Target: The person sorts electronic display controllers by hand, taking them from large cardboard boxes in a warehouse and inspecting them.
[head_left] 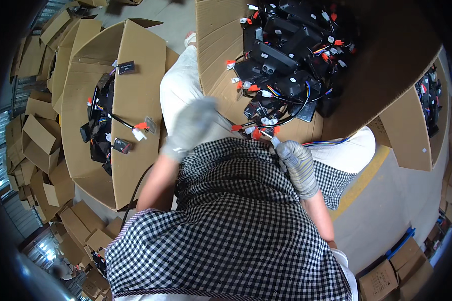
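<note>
My right hand point(299, 168), in a striped grey work glove, is closed on a white wire connector point(274, 142) at the near edge of the big cardboard box point(218, 47). Close by lie red and white plugs point(258, 131) and a loop of black cable point(296, 116). Coloured wires point(329, 143) run to the right of that hand. My left hand point(193, 125), also gloved, is smeared by motion above my lap, left of the plugs; whether it holds anything does not show. Inside the box are piled many black plastic electronic units point(281, 57) with wires and plugs.
To the left stands an open cardboard box point(138, 108) with similar black units point(103, 120) in it; a plug and small black modules lie against its flap. Another box point(409, 133) stands at the right. A checked apron point(226, 220) covers my lap. More cartons point(40, 133) line the far left.
</note>
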